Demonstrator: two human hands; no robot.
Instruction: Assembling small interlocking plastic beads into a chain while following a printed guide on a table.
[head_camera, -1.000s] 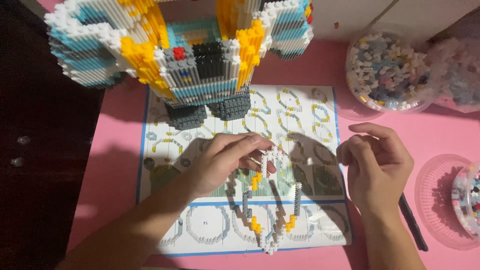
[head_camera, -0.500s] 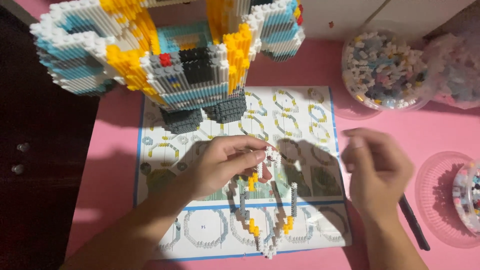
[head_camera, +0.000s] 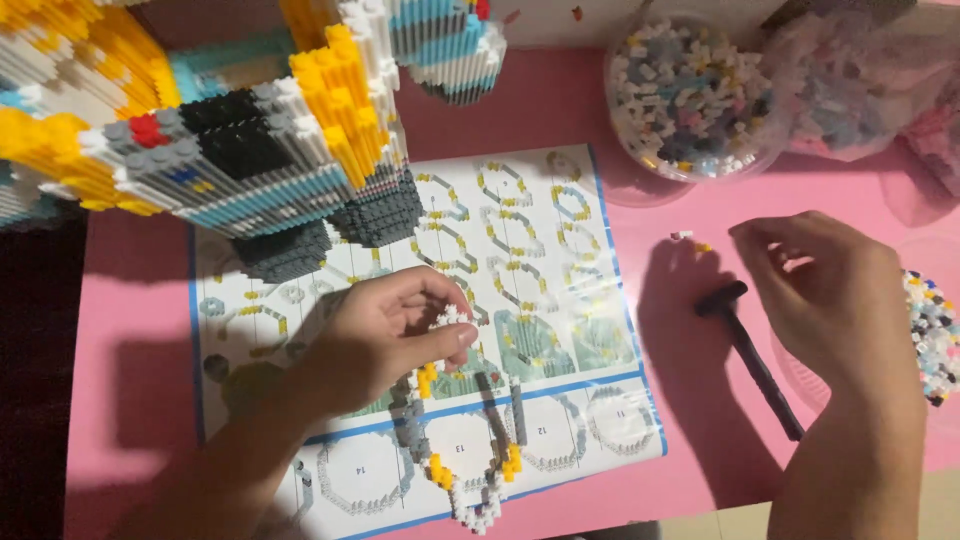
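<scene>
A person's left hand (head_camera: 385, 335) pinches a small-brick ring (head_camera: 460, 445) on the instruction sheet (head_camera: 540, 300); the right hand (head_camera: 830, 300), loosely curled, hovers right, seemingly fetching the next loose brick (head_camera: 683, 236).

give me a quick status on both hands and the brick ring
Left hand pinching top of brick ring on instruction sheet. Right hand curled above black tool, grip unclear. Nothing between them.

Open pink table (head_camera: 640, 330) btwn hands, black tool (head_camera: 755, 360) across it.
</scene>
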